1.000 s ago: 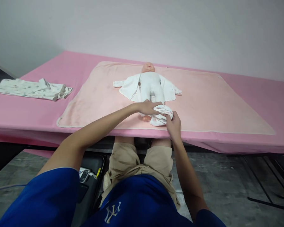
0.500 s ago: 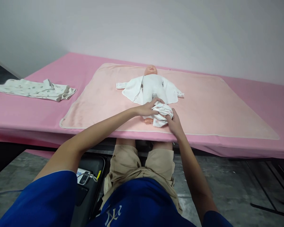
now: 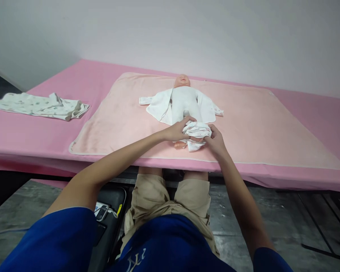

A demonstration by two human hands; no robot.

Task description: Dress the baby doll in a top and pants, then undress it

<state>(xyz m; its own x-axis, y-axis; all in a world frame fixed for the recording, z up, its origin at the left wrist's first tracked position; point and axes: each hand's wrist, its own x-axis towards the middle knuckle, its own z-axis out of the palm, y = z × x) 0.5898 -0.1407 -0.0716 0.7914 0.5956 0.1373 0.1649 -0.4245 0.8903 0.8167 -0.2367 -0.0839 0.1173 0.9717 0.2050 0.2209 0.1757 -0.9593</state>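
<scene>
A baby doll (image 3: 184, 100) lies on its back on a peach blanket (image 3: 116, 113), its head at the far side. Its body is white, and a white wrap top (image 3: 160, 107) spreads out from under both sides. Around the doll's leg on the right is a bunched white patterned garment (image 3: 197, 129). My left hand (image 3: 180, 130) grips the garment's left edge, near the legs. On its right edge, my right hand (image 3: 216, 140) is closed on the cloth. One doll foot (image 3: 179, 145) shows below my left hand; the other shows partly within the cloth.
A folded white patterned cloth (image 3: 39, 107) lies at the left on the pink table cover (image 3: 53, 136). The table's front edge runs just above my knees. Below it at the left, a black case or seat (image 3: 112, 211) holds small devices and a cable.
My right hand has moved slightly right, and the bunched garment is stretched wider between my hands. More of the doll's foot shows inside it. The view has shifted slightly.
</scene>
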